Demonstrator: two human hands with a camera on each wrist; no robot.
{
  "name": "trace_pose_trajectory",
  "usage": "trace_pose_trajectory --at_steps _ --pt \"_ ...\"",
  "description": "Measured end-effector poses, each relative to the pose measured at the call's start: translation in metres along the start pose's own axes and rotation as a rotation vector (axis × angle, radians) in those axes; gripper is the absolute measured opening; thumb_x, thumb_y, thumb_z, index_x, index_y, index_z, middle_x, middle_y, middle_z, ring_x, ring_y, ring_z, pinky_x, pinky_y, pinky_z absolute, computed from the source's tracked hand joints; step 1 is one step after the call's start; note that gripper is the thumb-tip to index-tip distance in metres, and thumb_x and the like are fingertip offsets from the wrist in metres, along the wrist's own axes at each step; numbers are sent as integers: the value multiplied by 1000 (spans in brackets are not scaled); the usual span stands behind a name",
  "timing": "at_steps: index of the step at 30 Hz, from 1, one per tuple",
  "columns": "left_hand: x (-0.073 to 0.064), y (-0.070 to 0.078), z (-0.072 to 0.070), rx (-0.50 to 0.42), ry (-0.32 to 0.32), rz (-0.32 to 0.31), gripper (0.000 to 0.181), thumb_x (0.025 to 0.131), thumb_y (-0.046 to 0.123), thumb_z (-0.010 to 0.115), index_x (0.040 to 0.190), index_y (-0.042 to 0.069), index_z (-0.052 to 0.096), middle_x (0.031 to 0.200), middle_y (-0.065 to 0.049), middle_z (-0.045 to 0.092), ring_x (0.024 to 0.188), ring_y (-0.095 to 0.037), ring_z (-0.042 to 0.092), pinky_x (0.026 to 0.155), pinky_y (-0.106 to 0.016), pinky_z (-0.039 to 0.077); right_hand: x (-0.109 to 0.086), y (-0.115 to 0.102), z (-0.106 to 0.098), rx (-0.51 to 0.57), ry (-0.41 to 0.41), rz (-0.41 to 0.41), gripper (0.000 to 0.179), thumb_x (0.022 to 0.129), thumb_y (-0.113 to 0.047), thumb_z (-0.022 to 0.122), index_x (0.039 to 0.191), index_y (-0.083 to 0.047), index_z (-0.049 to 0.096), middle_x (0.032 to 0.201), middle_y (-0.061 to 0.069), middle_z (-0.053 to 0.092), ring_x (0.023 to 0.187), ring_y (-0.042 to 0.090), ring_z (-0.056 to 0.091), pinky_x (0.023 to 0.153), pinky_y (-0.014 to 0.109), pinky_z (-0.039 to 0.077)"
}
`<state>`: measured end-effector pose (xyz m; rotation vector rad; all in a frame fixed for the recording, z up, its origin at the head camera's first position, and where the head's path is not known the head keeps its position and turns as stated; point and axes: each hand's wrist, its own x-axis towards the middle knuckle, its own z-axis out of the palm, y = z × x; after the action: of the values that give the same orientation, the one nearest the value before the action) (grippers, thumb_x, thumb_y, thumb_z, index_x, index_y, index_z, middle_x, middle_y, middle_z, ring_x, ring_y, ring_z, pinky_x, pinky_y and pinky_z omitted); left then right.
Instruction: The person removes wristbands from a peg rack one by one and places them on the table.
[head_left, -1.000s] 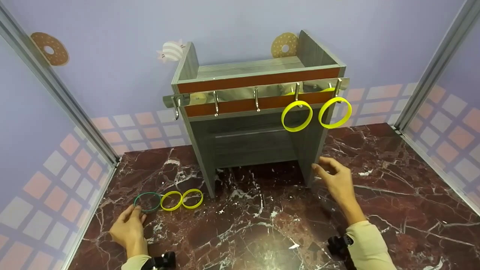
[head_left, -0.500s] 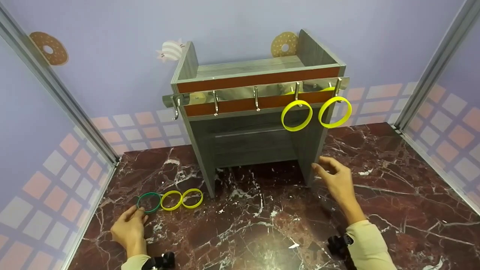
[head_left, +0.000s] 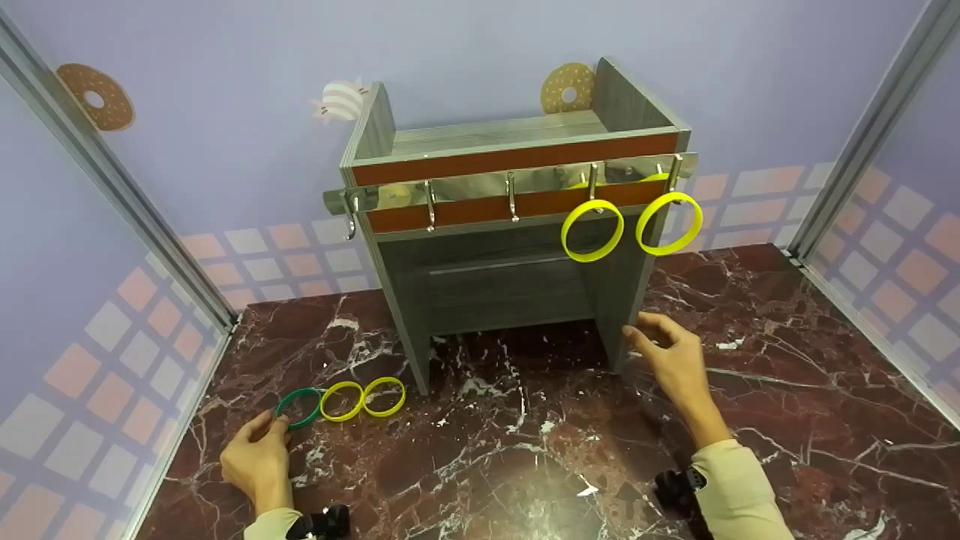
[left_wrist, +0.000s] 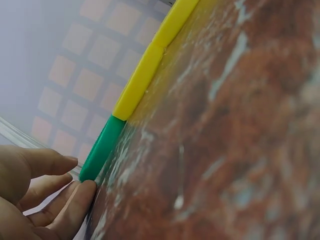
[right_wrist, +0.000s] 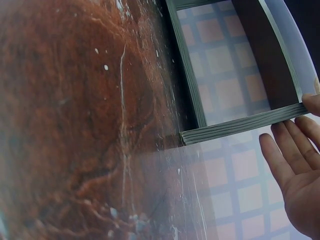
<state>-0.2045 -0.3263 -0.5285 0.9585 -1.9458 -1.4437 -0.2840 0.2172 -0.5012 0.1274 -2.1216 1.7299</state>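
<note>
A green ring (head_left: 298,407) lies on the marble-patterned tabletop at the left, beside two yellow rings, the near one (head_left: 341,401) and the far one (head_left: 384,397). The three form a row. My left hand (head_left: 257,459) is at the green ring's outer end; in the left wrist view a fingertip touches the green band (left_wrist: 103,149) while another finger stands apart. My right hand (head_left: 673,365) grips the front edge of the grey shelf's right side panel (right_wrist: 240,124), thumb on one face, fingers on the other. Two more yellow rings, one (head_left: 592,231) and another (head_left: 670,224), hang from hooks.
A metal hook rail (head_left: 472,189) runs across the front of the grey wooden shelf (head_left: 495,135). Its left hook (head_left: 350,217), second hook (head_left: 431,206) and middle hook (head_left: 512,199) carry no rings. Patterned wall panels (head_left: 465,45) enclose the tabletop (head_left: 480,465) at the back and sides.
The green ring has shifted slightly right and its band now shows thicker, lying against the neighbouring yellow ring. My left hand has moved only slightly. The right hand keeps its place on the panel.
</note>
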Motion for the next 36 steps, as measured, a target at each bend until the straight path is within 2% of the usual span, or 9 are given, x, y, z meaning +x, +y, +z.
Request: trace_pose_trajectory --at_steps 5,9,14,20,30,33,36 --pt "-2 4 1 -2 31 -5 37 97 2 76 131 -11 69 124 -31 70 52 14 57 55 -8 53 1 0 1 -5 9 2 26 97 -7 80 118 7 75 101 18 78 82 7 73 74 20 62" --pt "-4 9 4 -45 65 -7 39 98 4 75 135 -6 69 129 -28 69 61 18 54 60 -5 51 1 1 1 1 19 12 27 96 -6 80 119 8 74 101 19 77 81 6 72 73 18 61" --pt "-12 20 11 -86 63 31 39 99 7 75 136 -2 70 133 -20 70 76 14 57 71 -6 51 1 2 0 -7 24 19 27 95 -4 81 119 7 75 99 19 77 80 6 72 71 18 61" --pt "-25 35 23 -114 11 84 36 101 10 75 135 1 71 133 -15 71 85 10 61 78 -9 53 1 4 0 -22 26 29 27 95 -5 81 119 7 75 98 18 77 80 8 72 70 19 61" --pt "-45 57 45 -287 -66 223 35 96 5 80 129 -3 73 128 -22 72 89 5 69 83 -10 56 -1 -4 1 -34 15 32 28 97 -5 80 121 9 73 102 22 77 80 5 72 71 19 61" --pt "-54 64 50 -303 -94 270 35 96 6 81 129 -2 74 127 -21 73 92 1 70 82 -11 57 -2 -10 1 -25 13 33 28 97 -4 79 120 11 73 103 23 77 80 3 72 72 18 61" --pt "-63 71 54 -314 -127 326 33 97 8 80 129 -1 74 127 -20 73 96 -1 71 82 -12 57 -6 -27 3 -17 7 41 27 97 1 76 120 15 70 103 26 76 79 1 71 71 16 60"
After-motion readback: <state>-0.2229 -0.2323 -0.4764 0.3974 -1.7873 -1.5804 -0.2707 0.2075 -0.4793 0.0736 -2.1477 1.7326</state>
